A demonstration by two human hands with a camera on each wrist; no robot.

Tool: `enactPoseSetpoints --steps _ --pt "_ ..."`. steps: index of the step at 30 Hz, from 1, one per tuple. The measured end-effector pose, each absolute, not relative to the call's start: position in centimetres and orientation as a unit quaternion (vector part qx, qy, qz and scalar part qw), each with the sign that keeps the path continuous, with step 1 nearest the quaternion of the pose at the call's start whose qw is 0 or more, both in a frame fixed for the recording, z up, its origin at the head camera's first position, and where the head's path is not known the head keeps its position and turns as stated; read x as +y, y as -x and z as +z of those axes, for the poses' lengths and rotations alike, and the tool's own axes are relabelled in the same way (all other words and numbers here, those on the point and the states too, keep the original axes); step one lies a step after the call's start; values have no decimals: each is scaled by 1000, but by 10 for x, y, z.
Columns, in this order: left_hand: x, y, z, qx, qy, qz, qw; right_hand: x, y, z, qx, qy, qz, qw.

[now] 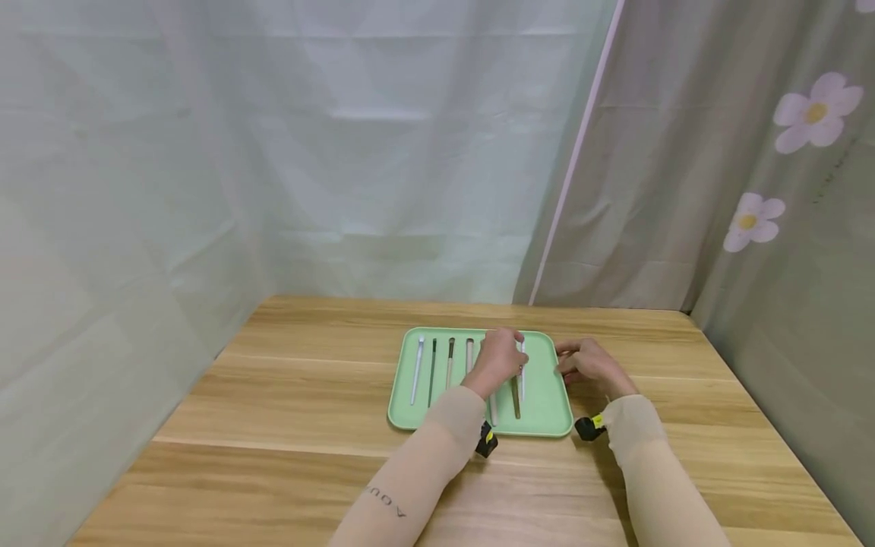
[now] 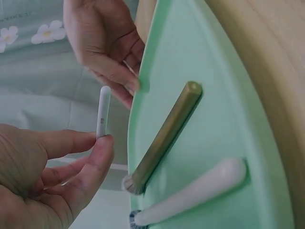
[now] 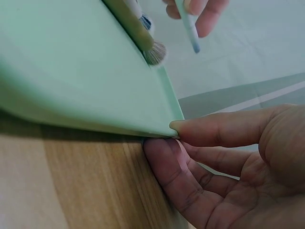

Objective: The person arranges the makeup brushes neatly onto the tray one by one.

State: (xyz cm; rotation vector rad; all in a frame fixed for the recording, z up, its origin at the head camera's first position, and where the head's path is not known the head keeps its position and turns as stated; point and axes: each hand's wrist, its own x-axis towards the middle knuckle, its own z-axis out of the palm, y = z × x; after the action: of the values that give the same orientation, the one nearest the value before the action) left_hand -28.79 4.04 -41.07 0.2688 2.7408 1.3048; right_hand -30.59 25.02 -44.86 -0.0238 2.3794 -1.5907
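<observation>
My left hand (image 1: 497, 357) pinches a slim white makeup brush (image 2: 103, 112) between thumb and fingers, above the right part of a light green tray (image 1: 547, 403). In the right wrist view that brush (image 3: 189, 28) points its small bristle tip downward. My right hand (image 1: 593, 365) grips the tray's right rim; its thumb (image 3: 214, 128) lies on the edge, with fingers below. Beneath the left hand, an olive-gold brush (image 2: 167, 133) and a pale, thicker-handled brush (image 2: 200, 191) lie on the tray. The left forearm and hand hide parts of some brushes in the head view.
Further left on the tray lie a white brush (image 1: 417, 372), a dark thin brush (image 1: 432, 372), a brush with a dark head (image 1: 450, 361) and a pale one (image 1: 469, 353). The tray rests on a wooden table (image 1: 294, 395). Curtains (image 1: 410, 152) hang behind it.
</observation>
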Motion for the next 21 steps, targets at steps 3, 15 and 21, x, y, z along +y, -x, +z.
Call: enactPoseSetpoints --steps 3,15,21 --pt "47 287 -411 908 -85 409 41 251 306 -448 824 7 -549 141" --pt "67 296 -429 930 -124 347 7 251 304 -447 824 16 -548 143" --pt "72 302 -437 942 -137 307 -19 251 304 -447 822 16 -551 141"
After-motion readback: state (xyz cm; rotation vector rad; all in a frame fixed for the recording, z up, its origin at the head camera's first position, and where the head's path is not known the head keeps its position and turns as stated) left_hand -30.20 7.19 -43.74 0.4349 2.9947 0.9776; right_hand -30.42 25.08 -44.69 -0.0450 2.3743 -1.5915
